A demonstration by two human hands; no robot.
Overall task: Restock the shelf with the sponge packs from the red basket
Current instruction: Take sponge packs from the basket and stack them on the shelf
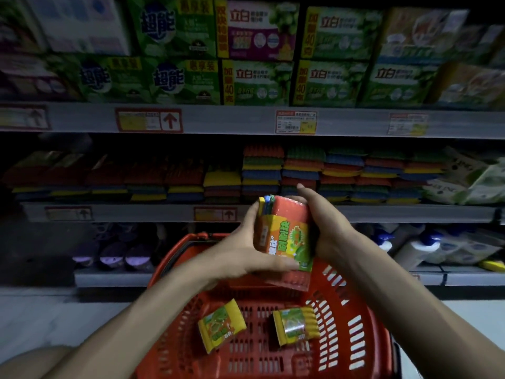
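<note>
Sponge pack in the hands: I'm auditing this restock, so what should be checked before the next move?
1. Grip on the sponge pack: ok, the left hand and right hand hold it from both sides.
2. Room on the shelf: ok, the short stack has space above it.
3. Path to the shelf: ok, nothing stands between pack and shelf front.
4. Wrapper intact: cannot tell, too dim.
5. Red basket emptied: not ok, a left pack and a right pack lie inside.
</note>
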